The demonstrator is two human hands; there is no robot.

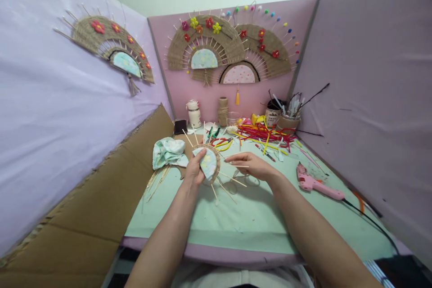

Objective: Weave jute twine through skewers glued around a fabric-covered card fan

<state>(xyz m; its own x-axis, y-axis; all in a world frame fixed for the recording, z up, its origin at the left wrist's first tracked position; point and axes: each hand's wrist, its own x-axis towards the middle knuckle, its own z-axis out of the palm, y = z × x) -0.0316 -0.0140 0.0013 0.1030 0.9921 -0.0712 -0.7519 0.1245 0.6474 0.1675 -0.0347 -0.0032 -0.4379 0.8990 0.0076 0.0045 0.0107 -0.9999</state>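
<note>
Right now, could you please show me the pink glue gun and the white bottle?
Pink glue gun (306,181): head view, on its body.
White bottle (194,116): head view, on its side wall.

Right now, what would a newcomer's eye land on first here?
Probably the large brown woven fans with bright flowers, two of them overlapping on the pink back panel. Next, the pale-pink glue gun on the mint-green tabletop, at right, and the tangle of red and yellow craft strips near the back. Front and centre, the left hand holds a small half-round piece with radiating sticks.
</note>
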